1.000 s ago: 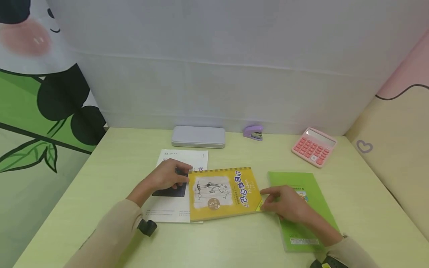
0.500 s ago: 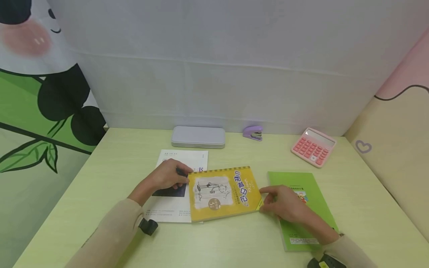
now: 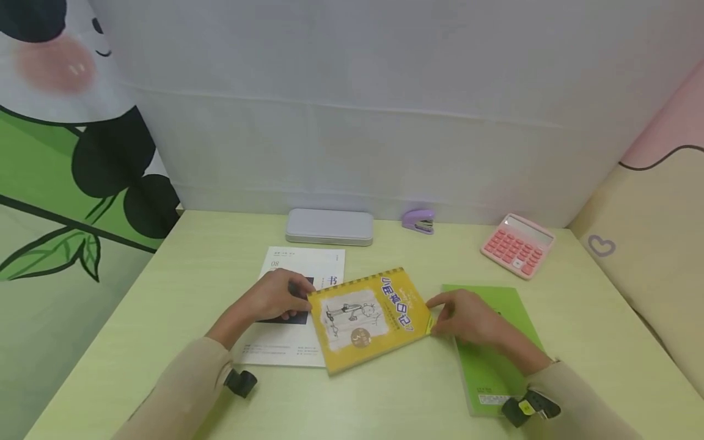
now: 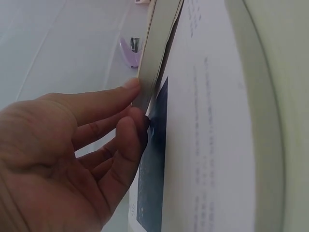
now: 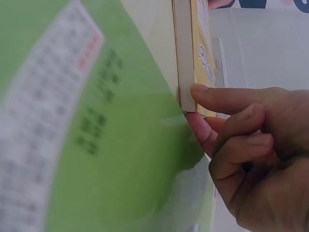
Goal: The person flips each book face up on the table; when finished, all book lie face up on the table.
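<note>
A yellow comic book (image 3: 352,318) lies tilted in the head view, overlapping the white book (image 3: 280,351) under its left side. My left hand (image 3: 277,294) grips its upper left corner between thumb and fingers. In the left wrist view the fingertips (image 4: 131,86) meet the book's page edge (image 4: 161,38), close over the white book's dark picture. At the opposite end, my right hand (image 3: 467,315) pinches the lower right corner. The right wrist view has the thumb (image 5: 200,89) on the book's edge, with another finger partly hidden behind the corner. A green book (image 3: 489,373) lies under the right hand and forearm.
Along the back of the table stand a grey pencil case (image 3: 330,227) and a purple stapler (image 3: 419,220). A pink calculator (image 3: 517,245) lies at the back right. A white cloth-like panel (image 3: 374,122) rises behind the table.
The yellow book has turned counterclockwise, its right end rising away from the person and its lower left corner swinging nearer. Both hands keep hold of it. The head view has shifted slightly.
</note>
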Demonstrator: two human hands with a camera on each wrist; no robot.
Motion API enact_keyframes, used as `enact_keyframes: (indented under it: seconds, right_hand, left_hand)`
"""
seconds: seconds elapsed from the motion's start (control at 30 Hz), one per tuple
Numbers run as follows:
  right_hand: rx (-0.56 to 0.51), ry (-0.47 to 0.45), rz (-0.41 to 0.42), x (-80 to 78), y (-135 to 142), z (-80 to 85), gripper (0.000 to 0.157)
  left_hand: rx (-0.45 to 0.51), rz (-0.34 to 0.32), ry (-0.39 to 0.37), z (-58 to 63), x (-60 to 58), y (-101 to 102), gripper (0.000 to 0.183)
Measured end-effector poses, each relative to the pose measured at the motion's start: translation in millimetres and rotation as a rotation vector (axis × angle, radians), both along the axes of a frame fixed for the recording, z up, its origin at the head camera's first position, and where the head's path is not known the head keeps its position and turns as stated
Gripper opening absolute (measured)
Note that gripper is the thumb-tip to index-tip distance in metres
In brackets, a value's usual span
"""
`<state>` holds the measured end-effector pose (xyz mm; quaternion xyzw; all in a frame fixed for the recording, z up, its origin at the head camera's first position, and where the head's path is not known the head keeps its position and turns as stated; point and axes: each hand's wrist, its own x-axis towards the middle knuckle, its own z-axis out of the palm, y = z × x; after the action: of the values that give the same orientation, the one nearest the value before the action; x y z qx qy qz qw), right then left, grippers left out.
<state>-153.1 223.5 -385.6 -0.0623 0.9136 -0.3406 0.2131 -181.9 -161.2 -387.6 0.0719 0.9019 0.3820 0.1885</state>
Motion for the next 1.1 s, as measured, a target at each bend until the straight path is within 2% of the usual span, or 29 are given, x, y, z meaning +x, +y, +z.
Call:
enact_keyframes:
  seconds: [0.3,0.53,0.87,1.1]
  right_hand:
    - [-0.015,0.000,0.115,-25.8,7,-0.7,0.047]
    - [0.028,0.056,0.226,-49.2,8,-0.7,0.042]
    - [0.056,0.068,0.261,-76.4,10,-2.9,0.036]
    - [0.050,0.078,0.243,-88.0,11,-2.6,0.030]
  left_hand:
    - [-0.009,0.016,-0.021,-0.3,9.5,-1,0.016]
    - [-0.004,0.035,-0.034,-2.0,14.8,-1,0.012]
    - [0.013,0.036,-0.041,-0.9,24.9,-1,0.013]
    - [0.021,0.018,-0.065,1.8,34.2,5,0.012]
